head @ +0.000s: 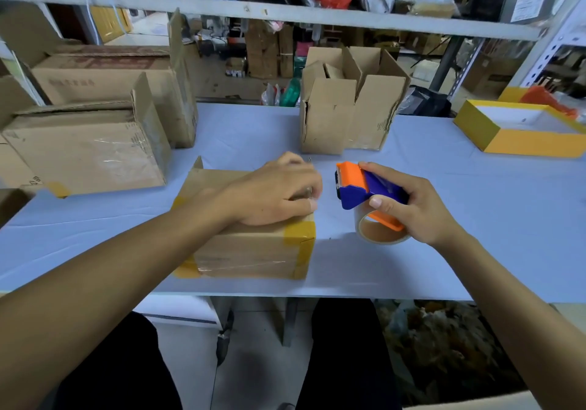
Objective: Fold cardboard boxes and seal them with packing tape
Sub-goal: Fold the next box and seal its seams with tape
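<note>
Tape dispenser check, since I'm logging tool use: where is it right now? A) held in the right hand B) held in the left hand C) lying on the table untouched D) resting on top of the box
A: the right hand grips the orange and blue tape dispenser beside the box, while the left hand rests on that box.

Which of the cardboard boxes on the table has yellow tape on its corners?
The closed box nearest the person, under the left hand. Yellow tape wraps its front corners. The open boxes behind it show no yellow tape.
</note>
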